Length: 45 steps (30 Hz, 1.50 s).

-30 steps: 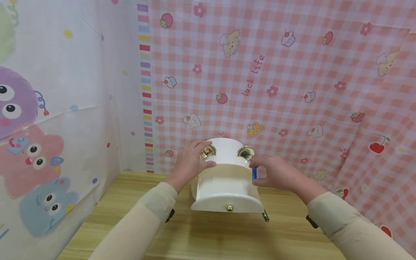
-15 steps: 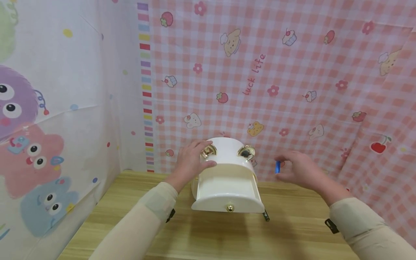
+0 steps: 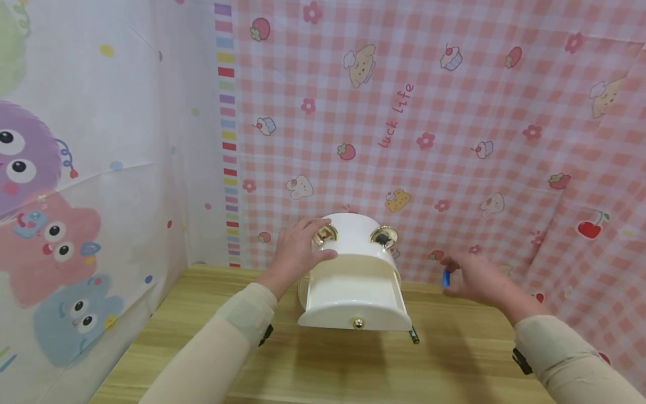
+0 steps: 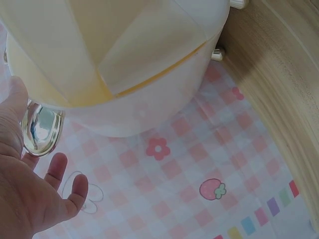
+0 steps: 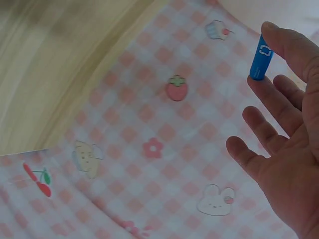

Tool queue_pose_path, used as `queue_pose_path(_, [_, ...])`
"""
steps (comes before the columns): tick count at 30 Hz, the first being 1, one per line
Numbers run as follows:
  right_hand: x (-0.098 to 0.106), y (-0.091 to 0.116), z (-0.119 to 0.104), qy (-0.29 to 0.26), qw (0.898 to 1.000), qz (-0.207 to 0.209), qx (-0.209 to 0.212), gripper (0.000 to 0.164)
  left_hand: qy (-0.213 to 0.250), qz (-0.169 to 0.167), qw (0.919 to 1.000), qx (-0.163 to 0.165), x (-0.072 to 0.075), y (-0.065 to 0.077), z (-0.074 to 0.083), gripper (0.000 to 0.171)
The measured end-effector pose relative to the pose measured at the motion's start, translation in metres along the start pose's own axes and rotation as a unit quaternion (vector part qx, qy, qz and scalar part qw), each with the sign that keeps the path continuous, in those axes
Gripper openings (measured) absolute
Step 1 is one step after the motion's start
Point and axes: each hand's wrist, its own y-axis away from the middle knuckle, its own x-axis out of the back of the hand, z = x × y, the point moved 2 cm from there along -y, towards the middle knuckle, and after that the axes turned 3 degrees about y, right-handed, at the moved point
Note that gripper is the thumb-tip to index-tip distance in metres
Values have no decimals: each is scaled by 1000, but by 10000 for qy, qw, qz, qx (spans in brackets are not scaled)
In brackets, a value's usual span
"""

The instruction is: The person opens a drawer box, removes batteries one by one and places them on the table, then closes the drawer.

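Observation:
In the head view a white drawer box with rounded gold ears stands on the table. Its drawer, with a gold knob, is pulled out toward me. My left hand holds the box's upper left side, thumb in front and fingers about the left gold ear. Right of the box and apart from it, my right hand is raised above the table. Thumb and index finger pinch a small blue battery by its ends, while the other fingers are spread.
A small dark cylinder lies on the wooden table by the drawer's front right corner. Close behind the box hangs a pink checked cloth. A white cloth with cartoon figures hangs on the left.
My right hand has moved from the box's right side out to the right, then slightly down, with the blue battery still pinched. The left hand and the box have stayed put.

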Motion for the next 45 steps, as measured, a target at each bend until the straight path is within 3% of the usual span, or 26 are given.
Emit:
queue_pose_path(8, [-23, 5, 12, -2, 9987, -497, -137, 63, 19, 53, 10000, -66, -2, -1, -1, 77])
queue_pose_path(13, [-36, 6, 13, -84, 9972, -692, -287, 62, 29, 18, 10000, -34, -3, -2, -3, 77])
queue_pose_path(27, [-72, 8, 12, -421, 9943, -971, 81, 58, -25, 20, 10000, -21, -3, -3, -3, 77])
queue_pose_path(35, [-89, 9, 8, -621, 9901, -1245, -197, 58, -42, -37, 10000, 18, -3, -3, -4, 77])
queue_pose_path(45, [-106, 9, 10, -657, 9903, -1203, 222, 57, -47, -62, 10000, 51, -3, -3, -4, 78])
